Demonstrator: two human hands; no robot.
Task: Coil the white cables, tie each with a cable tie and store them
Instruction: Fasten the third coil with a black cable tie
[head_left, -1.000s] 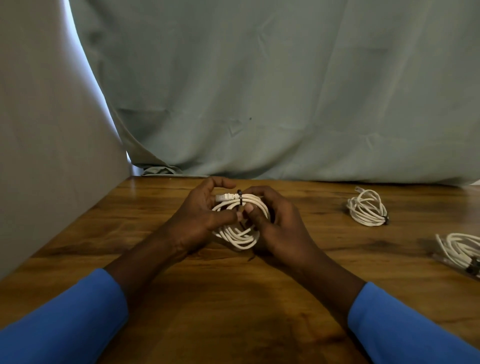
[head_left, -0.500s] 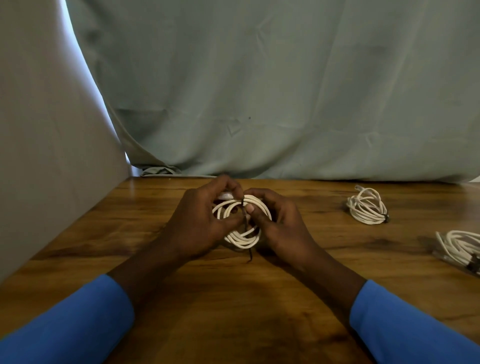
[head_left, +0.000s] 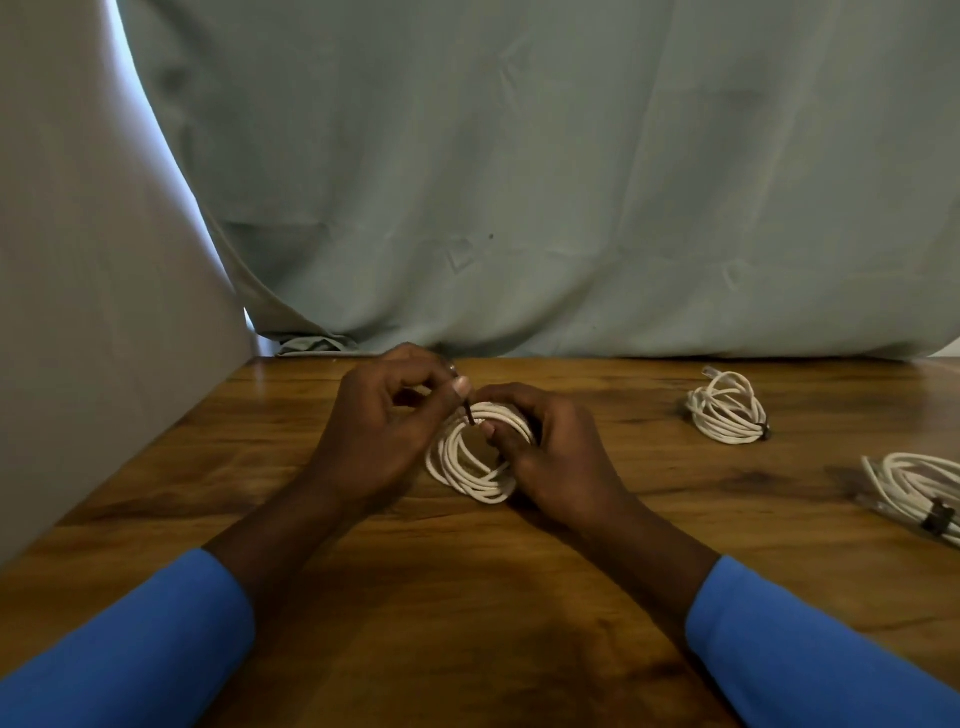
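Coiled cable (head_left: 470, 467) on table (head_left: 467, 597): right hand (head_left: 558, 457) grips it, left hand (head_left: 379, 431) pinches its tie (head_left: 469, 414); other coils (head_left: 727, 415) well apart

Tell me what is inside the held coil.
Bare table shows through the coil; the thumb of the right hand lies across it. That hand covers the ring's right part.

A screened-off work corner, this was: a wooden desk (head_left: 467, 597), grey-green cloth (head_left: 519, 182) draped behind it, a pale panel (head_left: 93, 312) at its left.
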